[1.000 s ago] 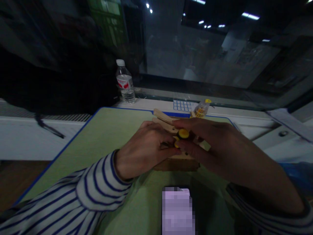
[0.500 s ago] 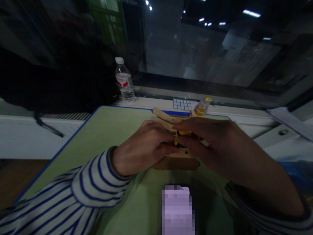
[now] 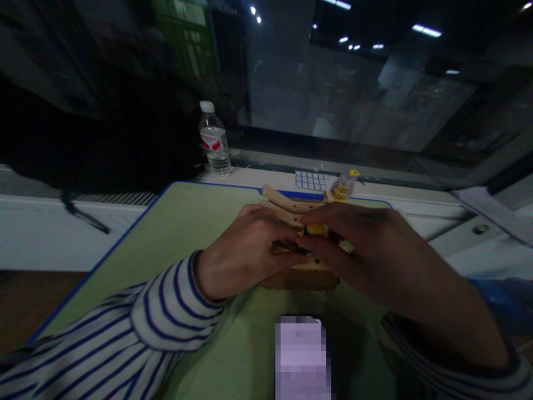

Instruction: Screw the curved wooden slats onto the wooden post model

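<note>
Both hands meet over a wooden assembly [image 3: 310, 279] of pale curved slats on a brown block, with small dark holes. My left hand [image 3: 252, 253] comes in from the left, its thumb and fingers closed at the middle of the wood; whatever they pinch is hidden. Between thumb and forefinger, my right hand [image 3: 358, 239] grips a small yellow-and-black piece [image 3: 315, 229] that looks like a tool handle. Its far end is out of sight behind the fingers. The upper slats [image 3: 277, 199] stick out beyond my knuckles.
The assembly lies on a pale green table [image 3: 187, 216] with a blue edge. A phone [image 3: 302, 355], blurred out, is near me. On the sill behind stand a water bottle [image 3: 215, 141], a blue-grid sheet [image 3: 310, 179] and a clear, yellow-capped container [image 3: 345, 186]. Papers [image 3: 495, 211] lie at right.
The yellow-and-black piece has turned slightly in my right fingers, and less of it shows near my left fingertips. Both hands stay at the wood; the view has shifted a little.
</note>
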The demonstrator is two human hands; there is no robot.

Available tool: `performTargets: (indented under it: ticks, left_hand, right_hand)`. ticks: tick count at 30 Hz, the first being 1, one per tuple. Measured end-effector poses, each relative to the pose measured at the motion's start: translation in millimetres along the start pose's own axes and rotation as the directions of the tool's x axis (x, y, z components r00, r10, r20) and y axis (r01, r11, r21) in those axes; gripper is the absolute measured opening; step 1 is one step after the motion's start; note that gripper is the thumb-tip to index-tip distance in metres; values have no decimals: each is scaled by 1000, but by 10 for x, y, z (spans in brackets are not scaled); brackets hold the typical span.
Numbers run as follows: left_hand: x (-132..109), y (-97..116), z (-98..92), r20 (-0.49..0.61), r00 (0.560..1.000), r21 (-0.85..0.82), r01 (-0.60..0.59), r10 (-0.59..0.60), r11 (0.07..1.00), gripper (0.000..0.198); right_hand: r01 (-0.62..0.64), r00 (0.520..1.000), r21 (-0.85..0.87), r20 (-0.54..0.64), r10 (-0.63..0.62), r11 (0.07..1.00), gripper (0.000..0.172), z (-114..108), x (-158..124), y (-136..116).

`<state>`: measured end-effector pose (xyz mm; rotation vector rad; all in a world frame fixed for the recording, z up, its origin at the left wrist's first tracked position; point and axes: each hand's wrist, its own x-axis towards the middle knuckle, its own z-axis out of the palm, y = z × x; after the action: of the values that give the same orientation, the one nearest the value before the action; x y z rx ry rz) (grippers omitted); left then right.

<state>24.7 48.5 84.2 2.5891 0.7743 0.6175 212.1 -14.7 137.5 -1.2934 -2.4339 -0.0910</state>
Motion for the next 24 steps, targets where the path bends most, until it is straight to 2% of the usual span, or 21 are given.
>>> performTargets:
  ticks: [7, 14, 20, 24]
  left_hand:
    - [-3, -5, 27, 5, 1000, 16, 16, -16, 1000, 14]
    - [-25, -35, 21, 34, 999, 51, -14, 12, 999, 17]
    - [-18, -43, -7, 38, 998, 20, -55, 54, 998, 13]
    - [-15, -27, -19, 46, 996, -8, -71, 71, 997, 12]
  right_hand:
    - [51, 999, 61, -4, -51, 997, 30, 13, -14, 28]
    - [0, 999, 29, 40, -1, 1000, 18, 2, -21, 23]
    - [5, 1000, -13, 8, -5, 1000, 32, 7, -26, 0]
    - [1, 1000, -28, 6, -1, 1000, 34, 8, -32, -7]
